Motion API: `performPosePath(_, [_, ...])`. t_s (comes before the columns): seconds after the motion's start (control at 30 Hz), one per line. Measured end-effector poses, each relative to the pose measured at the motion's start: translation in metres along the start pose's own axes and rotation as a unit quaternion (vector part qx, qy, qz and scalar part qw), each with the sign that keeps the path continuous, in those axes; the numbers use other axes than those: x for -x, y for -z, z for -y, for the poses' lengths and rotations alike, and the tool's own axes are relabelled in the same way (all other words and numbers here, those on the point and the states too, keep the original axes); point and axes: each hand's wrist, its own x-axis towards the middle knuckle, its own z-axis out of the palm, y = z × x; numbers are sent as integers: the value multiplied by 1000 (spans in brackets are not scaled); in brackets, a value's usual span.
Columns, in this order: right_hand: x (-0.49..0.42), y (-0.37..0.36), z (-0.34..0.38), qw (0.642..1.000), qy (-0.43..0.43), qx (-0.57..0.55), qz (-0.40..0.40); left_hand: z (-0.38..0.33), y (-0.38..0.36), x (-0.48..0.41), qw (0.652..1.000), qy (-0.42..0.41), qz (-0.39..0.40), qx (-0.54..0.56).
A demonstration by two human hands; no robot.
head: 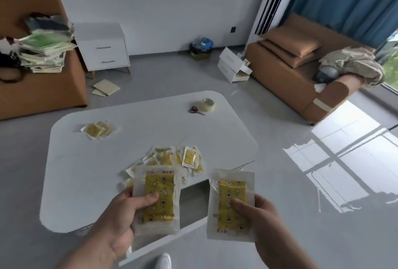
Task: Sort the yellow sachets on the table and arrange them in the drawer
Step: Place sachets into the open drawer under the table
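Observation:
My left hand (120,217) grips a stack of yellow sachets (158,184) in clear wrappers, thumb across the front. My right hand (260,219) holds another yellow sachet stack (231,210) by its right edge, thumb on top. Both stacks hover over the open drawer (193,202) under the white table's (150,124) near edge. A loose pile of yellow sachets (172,159) lies on the table just beyond my hands. A smaller sachet group (99,130) sits at the table's far left.
Red-handled scissors (196,110) and a roll of clear tape (207,104) lie at the table's far side. Brown sofas stand left (43,88) and right (301,70). A white nightstand (103,51) and white boxes (232,66) stand on the floor behind.

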Motion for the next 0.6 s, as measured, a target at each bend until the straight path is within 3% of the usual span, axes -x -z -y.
performPosePath(0.3, [-103,-70,28,998,-41,30,36,-41,44,-68,996,-13,-60,62])
performPosePath(0.47, [-179,-84,10,995,-51,63,55,-9,59,-122,988,-2,-128,86])
performPosePath(0.6, [-261,-81,-29,990,-60,87,93,38,61,-172,988,-19,-148,28])
